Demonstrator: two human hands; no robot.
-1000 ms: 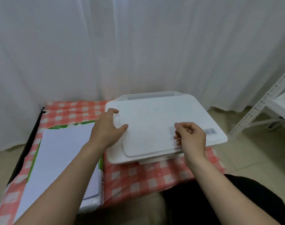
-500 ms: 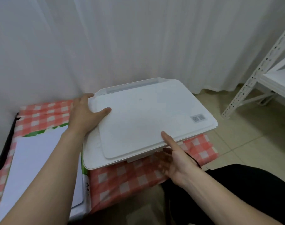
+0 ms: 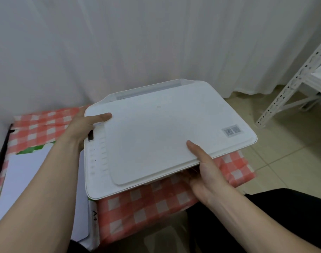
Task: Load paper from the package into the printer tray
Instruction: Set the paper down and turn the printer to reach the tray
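A flat white printer (image 3: pixel 156 136) sits on a red-and-white checked cloth, its lid down and a QR sticker at its right front corner. My left hand (image 3: pixel 83 128) grips the printer's left rear edge, thumb on top. My right hand (image 3: pixel 203 170) holds the front edge, thumb pressed on the lid and fingers tucked underneath, out of sight. To the left lies the open paper package (image 3: pixel 91 216) with green-and-white wrapping and a stack of white sheets (image 3: pixel 30 172) showing on top, partly covered by my left forearm.
The checked cloth (image 3: pixel 152 205) covers a low table with a black edge (image 3: pixel 2 152) at far left. White curtains hang close behind. A white metal shelf frame (image 3: pixel 291 88) stands on the tiled floor at right. My dark-clothed lap (image 3: pixel 265 216) is under the front edge.
My right hand went from a loose fist over the lid to gripping the printer's front edge from below. The printer's front now appears lifted and nearer. My left hand stayed on the left edge.
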